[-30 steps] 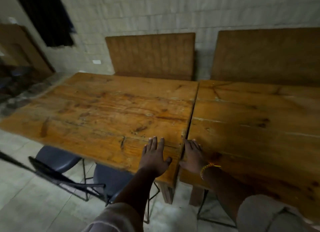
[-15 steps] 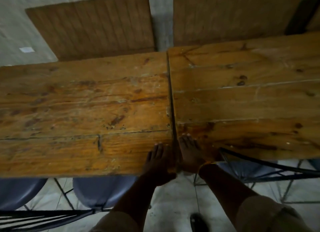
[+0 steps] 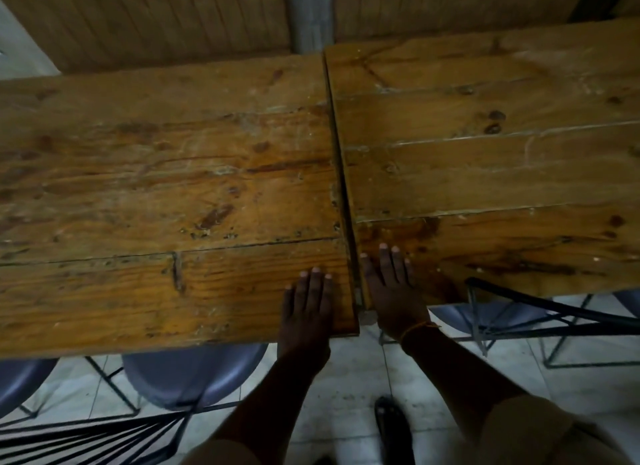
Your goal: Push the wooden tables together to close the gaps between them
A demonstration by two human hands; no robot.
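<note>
Two worn wooden plank tables stand side by side. The left table (image 3: 166, 194) fills the left half of the view, the right table (image 3: 485, 173) the right half. A thin dark seam (image 3: 341, 173) runs between them, slightly wider near me. The left table's near edge sits closer to me than the right table's. My left hand (image 3: 308, 301) lies flat, palm down, on the left table's near right corner. My right hand (image 3: 393, 291), with a yellow band at the wrist, lies flat on the right table's near left corner. Neither hand holds anything.
Blue-seated chairs with black wire frames stand under the near edges: one (image 3: 190, 374) below the left table, one (image 3: 491, 319) below the right. Two brown bench backs (image 3: 166, 17) rest against the far wall. My dark shoe (image 3: 391, 423) is on the tiled floor.
My view has tilted down and closer over the seam. Both hands stay flat on the two adjoining corners. The right hand has slid a little further onto its table.
</note>
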